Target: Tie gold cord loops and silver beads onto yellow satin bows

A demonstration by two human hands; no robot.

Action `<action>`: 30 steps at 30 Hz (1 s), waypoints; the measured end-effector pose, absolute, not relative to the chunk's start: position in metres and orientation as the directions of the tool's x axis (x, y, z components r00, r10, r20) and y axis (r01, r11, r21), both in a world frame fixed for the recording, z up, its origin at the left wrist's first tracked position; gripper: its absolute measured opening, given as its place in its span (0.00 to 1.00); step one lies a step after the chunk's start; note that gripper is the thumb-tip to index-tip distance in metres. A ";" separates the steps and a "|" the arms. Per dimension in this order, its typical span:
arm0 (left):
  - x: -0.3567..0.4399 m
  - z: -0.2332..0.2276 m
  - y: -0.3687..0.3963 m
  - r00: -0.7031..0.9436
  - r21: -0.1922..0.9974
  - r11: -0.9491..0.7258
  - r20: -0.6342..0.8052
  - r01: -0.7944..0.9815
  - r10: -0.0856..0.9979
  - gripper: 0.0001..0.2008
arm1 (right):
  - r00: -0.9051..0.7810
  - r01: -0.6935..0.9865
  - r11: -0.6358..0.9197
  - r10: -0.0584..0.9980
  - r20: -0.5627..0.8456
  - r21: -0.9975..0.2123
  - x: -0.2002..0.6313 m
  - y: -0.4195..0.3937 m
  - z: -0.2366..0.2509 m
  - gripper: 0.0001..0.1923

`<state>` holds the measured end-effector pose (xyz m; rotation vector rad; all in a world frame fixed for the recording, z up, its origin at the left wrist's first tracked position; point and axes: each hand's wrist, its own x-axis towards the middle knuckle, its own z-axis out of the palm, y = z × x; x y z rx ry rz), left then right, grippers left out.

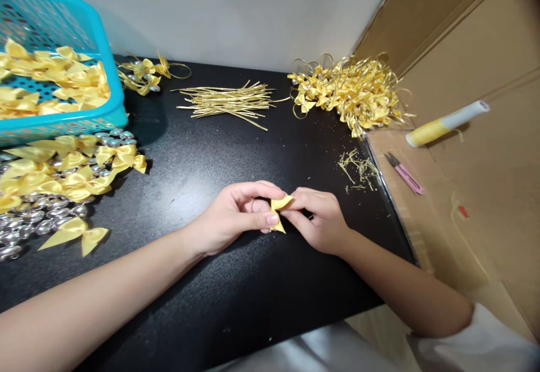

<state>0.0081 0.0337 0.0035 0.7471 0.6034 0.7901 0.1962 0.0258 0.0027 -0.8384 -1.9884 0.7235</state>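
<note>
Over the middle of the black table [202, 161], my left hand [236, 211] pinches a yellow ribbon bow [279, 206] between thumb and fingers. From the other side, my right hand [318, 217] meets it, with its thumb and forefinger pressed together at the bow's right edge. Whatever small part the right fingertips grip is hidden. Behind the hands lies a bundle of gold twist ties [230, 101]. At the back right is a heap of finished yellow bows with looped gold ties [350, 90].
A turquoise basket [113, 88] of yellow bows stands at the left. In front of it lie loose bows [80, 183] and silver beads [46, 214]. Tie clippings [358, 169] litter the right edge. Pink thread snips [405, 174] and a thread-wound tube [447, 124] rest on cardboard.
</note>
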 end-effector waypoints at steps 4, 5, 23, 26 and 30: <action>0.008 0.003 0.034 0.527 0.857 0.382 -0.160 -0.346 0.835 0.11 | -0.429 0.296 0.626 0.762 0.486 -0.721 0.196 0.027 0.004 0.06; 0.008 0.004 0.034 0.515 0.886 0.338 -0.139 -0.318 0.846 0.11 | -0.429 0.305 0.634 0.758 0.491 -0.711 0.196 0.028 0.004 0.06; 0.012 0.015 0.027 0.342 0.964 0.266 -0.244 -0.018 0.908 0.11 | -0.439 0.480 0.570 0.814 0.380 -0.667 0.195 0.030 -0.001 0.10; 0.012 0.015 0.028 0.347 0.959 0.284 -0.269 0.007 0.899 0.12 | -0.438 0.475 0.577 0.810 0.390 -0.665 0.195 0.030 -0.001 0.10; 0.011 0.014 0.027 0.352 0.956 0.292 -0.282 0.027 0.893 0.12 | -0.432 0.477 0.578 0.810 0.395 -0.662 0.195 0.030 -0.003 0.08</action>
